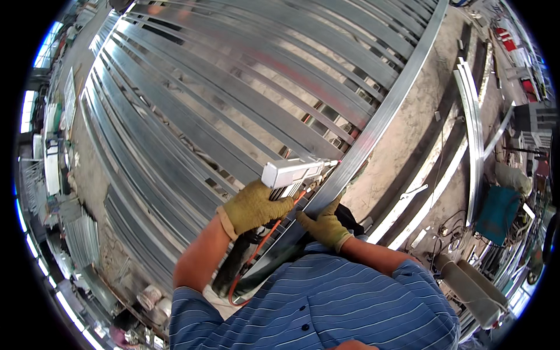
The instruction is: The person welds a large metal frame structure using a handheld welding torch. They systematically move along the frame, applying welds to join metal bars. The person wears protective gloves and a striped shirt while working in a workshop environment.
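Yellow-brown work gloves cover both hands. My left hand (252, 209) is closed around a boxy silver gun-shaped tool (291, 171), its fingers partly hidden beneath the body. The tool's narrow nose points right, its tip close to the inner edge of a long silver metal rail (379, 126). An orange hose or cable (265, 238) runs down from the tool toward my lap. My right hand (328, 226) grips the rail near its close end, thumb on the left side. Many flat metal slats (233, 111) lie side by side and meet the rail.
To the right, white metal bars (402, 217) and long silver profiles (470, 134) lie over the concrete floor. Farther right stand a teal box (497, 214) and grey cylinders (475, 291). Stacked metal strips (83, 240) lie at the left.
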